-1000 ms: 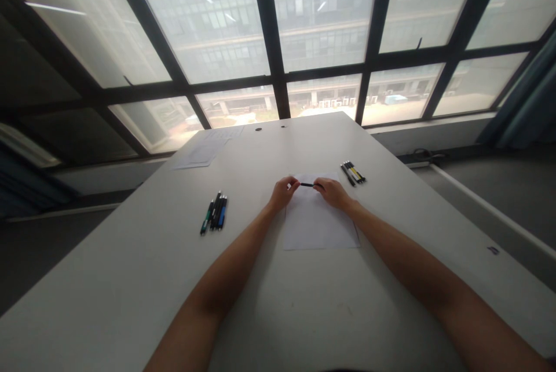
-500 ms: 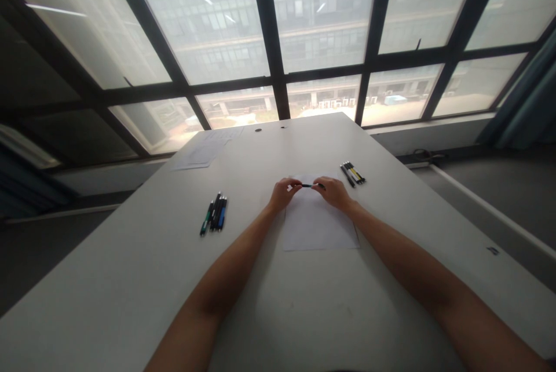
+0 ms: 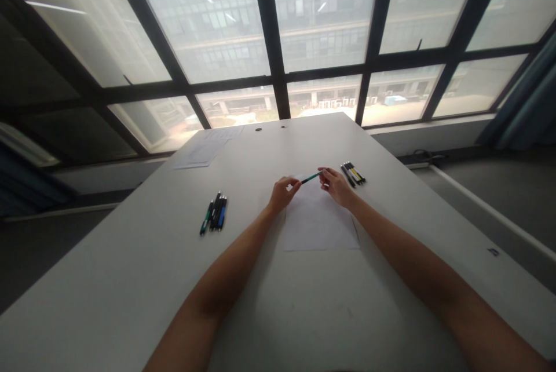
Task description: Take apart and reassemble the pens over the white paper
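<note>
A green-and-black pen (image 3: 311,177) slants over the far end of a white sheet (image 3: 321,227), one end pinched in the fingers of the left hand (image 3: 281,193), the other in those of the right hand (image 3: 337,187). Pen groups (image 3: 353,174) flank both arms on the worktop (image 3: 278,308).

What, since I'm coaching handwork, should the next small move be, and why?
Perhaps steady the green-and-black pen with the right grip before easing the left grip: they're at its opposite ends, and it slants between them.
</note>
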### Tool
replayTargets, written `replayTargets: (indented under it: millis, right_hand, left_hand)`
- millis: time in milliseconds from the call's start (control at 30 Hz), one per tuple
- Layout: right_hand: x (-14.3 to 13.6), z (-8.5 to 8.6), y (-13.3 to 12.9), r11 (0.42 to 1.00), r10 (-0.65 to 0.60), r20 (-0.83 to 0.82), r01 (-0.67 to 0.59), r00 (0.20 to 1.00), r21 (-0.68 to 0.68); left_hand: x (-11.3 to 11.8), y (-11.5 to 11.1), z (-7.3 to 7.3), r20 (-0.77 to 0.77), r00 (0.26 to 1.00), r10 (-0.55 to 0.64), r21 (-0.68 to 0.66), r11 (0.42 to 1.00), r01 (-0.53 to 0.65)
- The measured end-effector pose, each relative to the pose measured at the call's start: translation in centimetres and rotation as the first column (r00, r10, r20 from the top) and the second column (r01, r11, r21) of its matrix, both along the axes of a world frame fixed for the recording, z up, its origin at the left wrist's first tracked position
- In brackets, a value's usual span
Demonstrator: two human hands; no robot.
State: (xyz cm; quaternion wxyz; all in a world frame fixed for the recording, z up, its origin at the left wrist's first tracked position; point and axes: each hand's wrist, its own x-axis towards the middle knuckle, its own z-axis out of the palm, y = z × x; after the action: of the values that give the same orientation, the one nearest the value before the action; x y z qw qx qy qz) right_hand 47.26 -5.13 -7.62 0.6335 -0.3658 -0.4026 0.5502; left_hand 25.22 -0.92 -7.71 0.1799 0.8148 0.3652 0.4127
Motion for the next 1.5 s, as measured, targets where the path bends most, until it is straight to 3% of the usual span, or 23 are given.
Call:
replayTargets:
  millis: [200,467,700,867,1100,1333,1500]
  right_hand:
    - [0.2,-0.6,0.6,0.997,-0.056,-0.042,0.054,0.998,-0.05]
    - [1.7,0.3,0.6,0.997,-0.063,-0.23,0.071,0.971,0.024]
    - [2.2,1.0,0.1,0.998,-0.022,-0.301,0.038,0.953,0.05]
    - [2.3,1.2,-0.1,0.999,-0.042,-0.317,0.039,0.947,-0.016]
    - [2.3,1.2,0.0,0.998,0.047,-0.569,-0.063,0.821,-0.008]
    - [2.5,0.7,0.6,0.983,-0.174,-0.477,0.121,0.862,-0.139]
    - [2.1,0.7,0.3,0.991,-0.13,-0.39,0.113,0.912,-0.067]
  left_hand:
    - [0.3,-0.7,0.6,0.024,0.996,-0.087,0.033,0.996,0.087]
    - [0.2,0.2,-0.1,0.097,0.993,0.073,-0.039,0.997,-0.069]
    - [0.1,0.4,-0.4,0.091,0.993,0.07,-0.047,0.997,-0.066]
    - [0.1,0.6,-0.5,0.073,0.996,0.055,-0.045,0.998,-0.052]
    - [0.2,0.8,-0.7,0.033,0.998,0.058,-0.039,0.998,-0.057]
    - [0.2,1.0,-0.8,0.019,0.999,0.048,-0.035,0.998,-0.048]
    - [0.2,1.1,-1.0,-0.013,0.999,0.045,-0.039,0.998,-0.045]
